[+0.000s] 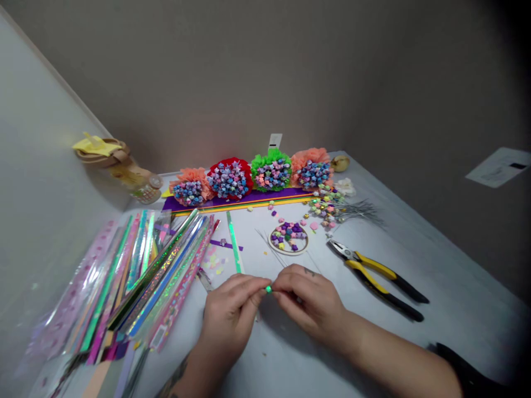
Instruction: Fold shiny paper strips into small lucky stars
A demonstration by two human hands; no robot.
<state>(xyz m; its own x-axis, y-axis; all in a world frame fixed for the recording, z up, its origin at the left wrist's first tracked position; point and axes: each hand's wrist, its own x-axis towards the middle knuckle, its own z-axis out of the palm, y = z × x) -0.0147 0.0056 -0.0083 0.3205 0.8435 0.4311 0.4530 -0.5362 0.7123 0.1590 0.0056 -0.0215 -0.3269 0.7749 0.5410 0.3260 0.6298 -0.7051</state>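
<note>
Between my two hands is a tiny folded piece of shiny green paper, pinched at the fingertips. My left hand grips it from the left, thumb and index finger closed. From the opposite side my right hand closes thumb and fingers on it. Just behind the left hand lies a flat shiny green paper strip. Part of a metal blade pokes out beside that hand, the rest hidden. Beyond the right hand, a round shallow dish or hoop holds several small folded paper stars.
Yellow-and-black pliers lie to the right. Shiny paper strips in clear packets cover the left side. Paper-star bouquets line the back wall. Loose stars and thin wires lie back right; a tan sandal leans left.
</note>
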